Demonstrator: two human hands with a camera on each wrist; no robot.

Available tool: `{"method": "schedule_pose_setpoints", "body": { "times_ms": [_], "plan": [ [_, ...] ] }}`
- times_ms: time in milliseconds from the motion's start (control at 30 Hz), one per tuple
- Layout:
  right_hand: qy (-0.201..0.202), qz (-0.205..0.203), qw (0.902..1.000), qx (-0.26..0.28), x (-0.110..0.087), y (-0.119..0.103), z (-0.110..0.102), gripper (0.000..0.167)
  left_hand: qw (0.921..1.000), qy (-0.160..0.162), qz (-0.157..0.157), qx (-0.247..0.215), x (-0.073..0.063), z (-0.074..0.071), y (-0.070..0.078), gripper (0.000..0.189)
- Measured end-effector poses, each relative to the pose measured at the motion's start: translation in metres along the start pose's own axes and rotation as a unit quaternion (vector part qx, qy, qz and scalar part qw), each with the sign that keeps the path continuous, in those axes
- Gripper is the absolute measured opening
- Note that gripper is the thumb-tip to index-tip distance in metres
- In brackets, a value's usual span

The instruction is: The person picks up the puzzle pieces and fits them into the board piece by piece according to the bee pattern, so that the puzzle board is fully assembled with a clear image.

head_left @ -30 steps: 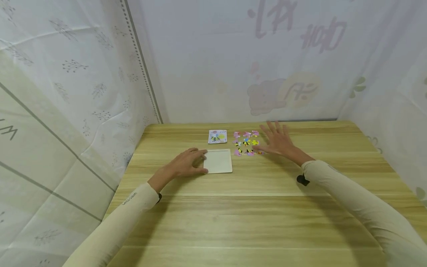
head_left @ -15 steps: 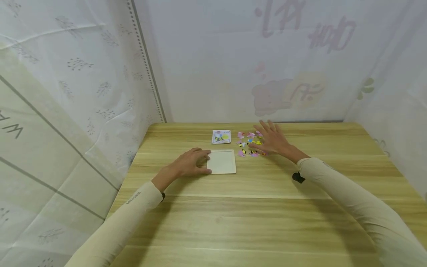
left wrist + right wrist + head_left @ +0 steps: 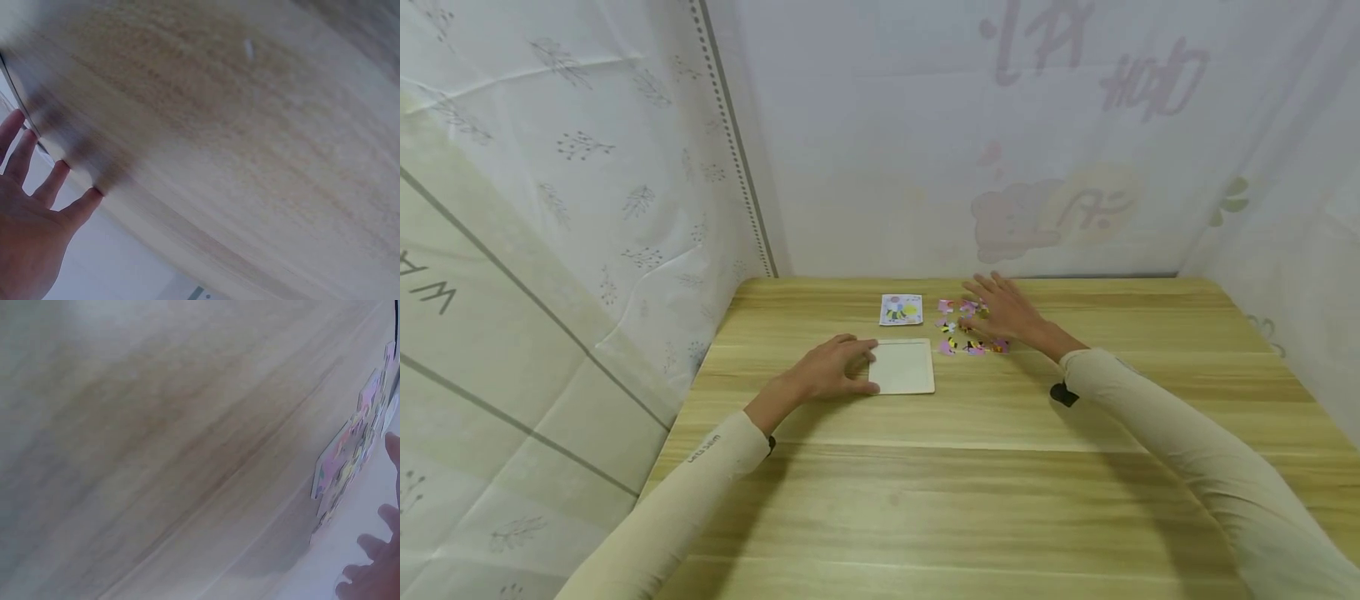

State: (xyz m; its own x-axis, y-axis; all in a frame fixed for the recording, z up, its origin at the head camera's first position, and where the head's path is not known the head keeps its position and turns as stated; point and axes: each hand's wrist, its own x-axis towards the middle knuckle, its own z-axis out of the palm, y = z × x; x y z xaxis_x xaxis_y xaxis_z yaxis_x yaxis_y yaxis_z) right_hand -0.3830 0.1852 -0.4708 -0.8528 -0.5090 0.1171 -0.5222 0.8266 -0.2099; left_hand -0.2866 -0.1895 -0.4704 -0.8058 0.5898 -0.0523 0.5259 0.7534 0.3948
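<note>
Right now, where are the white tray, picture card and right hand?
White tray (image 3: pixel 901 368): head view, bare middle.
Picture card (image 3: pixel 901 309): head view, printed middle.
Right hand (image 3: pixel 1006 312): head view, back of hand.

Cream on both arms, and it's long sleeves all the way down to two bare hands!
Behind the left hand (image 3: pixel 831 368), the left sleeve (image 3: pixel 658 504) shows small dark lettering (image 3: pixel 703 448); behind the right hand (image 3: pixel 1003 315), the right sleeve (image 3: pixel 1187 446) creases softly, and a black piece (image 3: pixel 1063 394) juts below the cuff.

On table (image 3: pixel 880 500): card (image 3: pixel 901 310) behind tray (image 3: pixel 904 368), puzzle pieces (image 3: pixel 974 347) to right.
</note>
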Motion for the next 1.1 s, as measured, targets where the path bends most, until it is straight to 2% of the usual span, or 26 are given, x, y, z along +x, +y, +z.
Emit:
{"method": "schedule_pose_setpoints", "body": {
  "times_ms": [133,500,633,900,1100],
  "plan": [
    [0.009,-0.03,0.9994,0.015,0.006,0.0,0.002,0.07,1.0,-0.002,0.001,0.002,0.0,-0.001,0.001,0.086],
    [-0.001,-0.085,0.9933,0.078,0.018,-0.001,0.004,0.056,1.0,-0.003,-0.002,-0.008,0.0,-0.001,0.001,0.086],
    [-0.008,-0.085,0.9924,0.088,0.02,-0.003,0.003,0.051,0.9999,0.0,-0.003,-0.011,0.0,0.0,0.002,0.085],
    [-0.034,-0.057,0.9937,0.09,0.026,-0.007,0.007,0.046,1.0,-0.003,-0.007,-0.002,0.0,0.001,0.001,0.085],
    [-0.018,-0.068,0.9947,0.075,0.03,-0.009,0.011,0.041,0.9999,-0.002,-0.009,-0.005,0.0,0.0,0.002,0.085]
  ]
}}
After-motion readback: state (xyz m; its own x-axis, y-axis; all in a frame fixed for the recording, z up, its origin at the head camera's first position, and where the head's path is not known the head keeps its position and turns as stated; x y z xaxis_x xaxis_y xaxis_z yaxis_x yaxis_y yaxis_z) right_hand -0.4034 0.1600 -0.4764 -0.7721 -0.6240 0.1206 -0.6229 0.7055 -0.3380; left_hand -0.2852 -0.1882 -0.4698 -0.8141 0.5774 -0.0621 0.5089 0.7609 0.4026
